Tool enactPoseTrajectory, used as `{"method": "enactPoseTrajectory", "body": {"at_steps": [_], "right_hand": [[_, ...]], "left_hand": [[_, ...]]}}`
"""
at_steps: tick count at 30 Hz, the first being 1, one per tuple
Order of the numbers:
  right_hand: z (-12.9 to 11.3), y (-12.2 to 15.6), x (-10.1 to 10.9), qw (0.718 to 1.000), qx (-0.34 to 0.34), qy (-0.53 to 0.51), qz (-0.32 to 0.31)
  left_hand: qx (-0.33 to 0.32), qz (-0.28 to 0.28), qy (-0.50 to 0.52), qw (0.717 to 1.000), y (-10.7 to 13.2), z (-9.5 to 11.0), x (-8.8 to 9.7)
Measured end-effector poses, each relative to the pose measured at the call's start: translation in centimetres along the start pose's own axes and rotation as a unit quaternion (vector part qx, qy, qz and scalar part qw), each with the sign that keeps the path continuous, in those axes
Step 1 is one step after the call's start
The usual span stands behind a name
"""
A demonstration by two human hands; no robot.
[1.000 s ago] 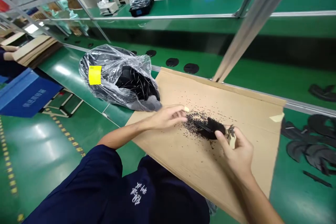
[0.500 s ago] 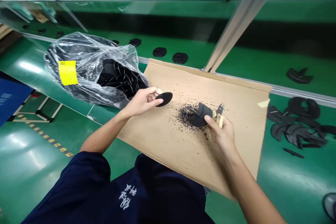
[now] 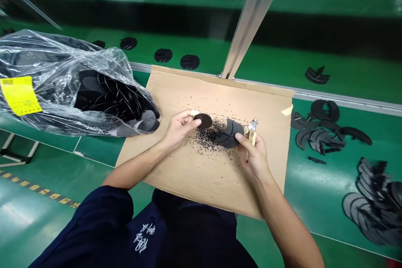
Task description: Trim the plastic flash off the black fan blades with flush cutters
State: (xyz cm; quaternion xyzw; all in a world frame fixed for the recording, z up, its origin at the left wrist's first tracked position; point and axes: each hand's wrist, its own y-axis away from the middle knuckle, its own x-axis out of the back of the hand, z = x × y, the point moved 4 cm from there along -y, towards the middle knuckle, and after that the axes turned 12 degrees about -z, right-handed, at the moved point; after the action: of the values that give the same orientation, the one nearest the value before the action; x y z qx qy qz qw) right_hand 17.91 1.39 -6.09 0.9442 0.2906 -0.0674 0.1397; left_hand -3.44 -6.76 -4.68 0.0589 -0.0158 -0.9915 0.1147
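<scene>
My left hand [image 3: 181, 129] pinches a thin black disc [image 3: 202, 121] by its left edge, and one fingertip wears a pale yellow cover. My right hand [image 3: 255, 150] is closed round side cutters [image 3: 252, 125] with pale handles, their jaws pointing up and away. Between thumb and fingers the same hand grips a black curved plastic part [image 3: 231, 133], with grooves or layered pieces on its face. Both hands are over a cardboard sheet [image 3: 176, 167], the disc and the part a short gap apart. Small black scraps [image 3: 207, 140] lie scattered beneath them.
A clear plastic bag [image 3: 63, 56] full of black discs lies open on the left. Curved black parts [image 3: 320, 134] and a larger pile [image 3: 377, 209] lie on the right. Several round black parts [image 3: 189, 61] sit behind the cardboard, near a metal post [image 3: 245, 25].
The view has swung to the right, bringing the larger pile into sight. My left hand has brought the disc nearer the part in my right hand. Both grips stay the same.
</scene>
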Motion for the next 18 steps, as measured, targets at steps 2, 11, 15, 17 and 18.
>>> {"method": "enactPoseTrajectory", "body": {"at_steps": [2, 11, 15, 17, 18], "right_hand": [[0.2, 0.0, 0.1, 1.000, -0.014, -0.018, 0.009], [0.6, 0.3, 0.0, 0.998, -0.034, -0.046, 0.007], [0.5, 0.5, -0.7, 0.999, -0.027, -0.042, -0.014], [0.6, 0.7, -1.0, 0.999, -0.017, -0.026, -0.021], [0.6, 0.7, -1.1, 0.999, -0.012, -0.017, -0.025]], "left_hand": [[-0.015, 0.009, -0.026, 0.999, 0.3, 0.2, 0.3], [-0.055, -0.036, 0.006, 0.998, 0.7, -0.2, -0.4], [-0.057, -0.062, 0.014, 0.996, 1.0, -0.9, -1.1], [-0.045, -0.087, 0.010, 0.995, 1.3, -1.0, -1.5], [-0.035, -0.102, 0.006, 0.994, 1.5, -1.1, -1.7]]}}
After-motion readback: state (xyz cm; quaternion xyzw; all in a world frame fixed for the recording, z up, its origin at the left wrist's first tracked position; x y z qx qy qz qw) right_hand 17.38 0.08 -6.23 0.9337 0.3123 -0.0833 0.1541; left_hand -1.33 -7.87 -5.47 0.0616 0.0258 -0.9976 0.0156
